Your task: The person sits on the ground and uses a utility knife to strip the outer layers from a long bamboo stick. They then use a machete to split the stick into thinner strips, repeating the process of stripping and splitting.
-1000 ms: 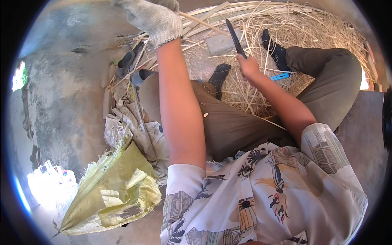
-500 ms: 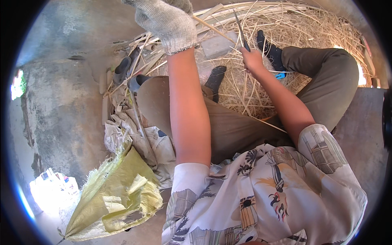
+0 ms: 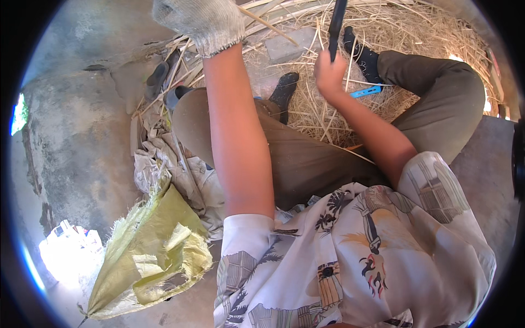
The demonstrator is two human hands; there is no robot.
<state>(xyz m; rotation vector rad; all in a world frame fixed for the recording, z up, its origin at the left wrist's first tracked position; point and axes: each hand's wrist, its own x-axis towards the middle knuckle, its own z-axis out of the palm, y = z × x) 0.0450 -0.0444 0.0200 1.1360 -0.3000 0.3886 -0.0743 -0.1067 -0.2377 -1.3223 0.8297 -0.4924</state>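
My left hand (image 3: 205, 19), in a pale knitted glove, reaches to the top edge of the picture. It is closed around a thin bamboo strip (image 3: 268, 25) that sticks out to the right and down from the glove; its fingertips are partly cut off. My bare right hand (image 3: 330, 76) is wrapped around a dark knife (image 3: 337, 27) that points upward, its upper end outside the picture. A flat blue object (image 3: 365, 91) lies on the shavings beside my right wrist; its kind I cannot make out.
Pale shavings and strips (image 3: 404, 33) heap around my feet. A grey brick (image 3: 287, 46) lies between my arms. Dark shoes (image 3: 157, 82) stand at the left. A frayed yellow woven sack (image 3: 147, 251) and whitish crumpled sacking (image 3: 188, 180) lie left of my legs.
My left hand has moved left with the bamboo strip. My right hand has turned the knife more upright and shifted slightly left and down. More of the blue object shows.
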